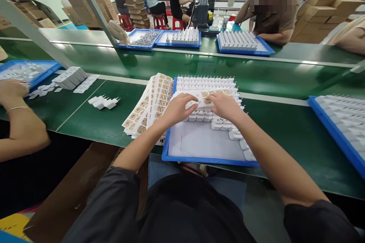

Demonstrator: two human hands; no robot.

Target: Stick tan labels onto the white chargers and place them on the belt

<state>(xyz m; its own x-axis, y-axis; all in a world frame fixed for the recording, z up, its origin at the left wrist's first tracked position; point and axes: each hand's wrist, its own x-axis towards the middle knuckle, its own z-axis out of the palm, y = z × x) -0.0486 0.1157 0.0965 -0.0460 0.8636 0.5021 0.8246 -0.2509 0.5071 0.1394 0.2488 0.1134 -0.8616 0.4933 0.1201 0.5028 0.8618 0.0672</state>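
A strip-like label sheet (203, 100) with tan stickers lies across rows of white plug adapters (205, 79) with upturned pins. The adapters stand in a blue-rimmed tray (211, 160) in front of me. My left hand (180, 107) is curled over the sheet's left part, thumb below and fingers above. My right hand (225, 106) bends its fingers onto the sheet's right part, close to a tan sticker. The fingertips' exact grip is partly hidden. Left of the tray, a fanned stack of label sheets (157, 97) overlaps its edge.
Several loose adapters (104, 102) lie on the green bench at left, near a neighbour's arm (23, 133) and a blue tray (51, 65). Another adapter tray (316, 108) stands at right. Across the belt are trays (245, 50), a small fan (118, 32) and seated people.
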